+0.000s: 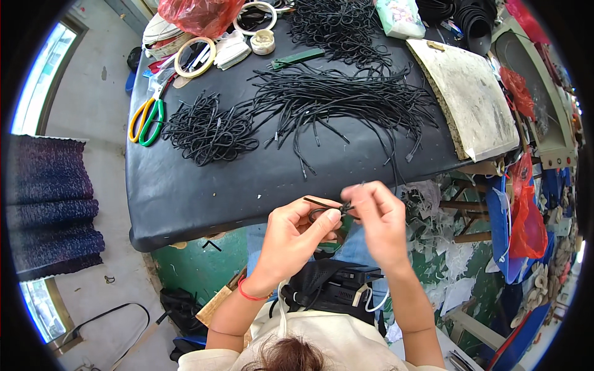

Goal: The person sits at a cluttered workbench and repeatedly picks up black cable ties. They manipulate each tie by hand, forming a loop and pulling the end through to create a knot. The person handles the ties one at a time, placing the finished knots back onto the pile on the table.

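Observation:
My left hand (pixel 302 232) is closed around a looped black cord (pixel 317 202), pinching it between thumb and fingers just in front of the table's near edge. One cord end sticks out above the fingertips. Close beside it, my right hand (pixel 380 216) has its fingers drawn together at the same cord, slightly smeared by motion. The exact shape of the loop between both hands is partly hidden by the fingers. Past the hands, a long bundle of black cords (pixel 346 96) lies across the dark table (pixel 204 191), with a tangled heap of looped cords (pixel 207 130) at its left.
Scissors (pixel 147 120) with yellow and green handles lie at the table's left. Behind them are tape rolls (pixel 195 57) and a red plastic bag (pixel 201 15). A worn pale board (pixel 467 93) covers the right side. Scraps (pixel 439 247) litter the floor.

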Available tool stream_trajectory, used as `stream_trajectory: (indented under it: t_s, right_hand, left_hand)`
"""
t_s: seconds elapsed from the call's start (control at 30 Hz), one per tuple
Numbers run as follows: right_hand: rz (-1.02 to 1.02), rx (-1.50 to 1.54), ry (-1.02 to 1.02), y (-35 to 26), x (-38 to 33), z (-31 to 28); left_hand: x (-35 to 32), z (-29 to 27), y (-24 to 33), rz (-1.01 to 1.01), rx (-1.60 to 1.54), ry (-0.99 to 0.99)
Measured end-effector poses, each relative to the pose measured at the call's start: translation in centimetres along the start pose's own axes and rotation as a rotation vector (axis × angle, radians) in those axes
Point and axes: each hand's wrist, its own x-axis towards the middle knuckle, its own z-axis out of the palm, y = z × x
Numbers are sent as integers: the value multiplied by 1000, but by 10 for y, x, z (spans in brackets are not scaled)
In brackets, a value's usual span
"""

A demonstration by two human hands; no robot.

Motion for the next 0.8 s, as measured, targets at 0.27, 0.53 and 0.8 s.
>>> stream_trajectory:
  t_s: [0.27,0.53,0.8]
  right_hand:
    - [-107,-220,-129,-1,4,-3]
    - [-874,-1001,216,21,114,0]
    - [-1116,-1182,143,-2,110,3]
  left_hand:
    - [8,-13,5,169,258,172]
    - [48,-97,39,489,1231,1000]
    - [48,-34,27,966,1074,516]
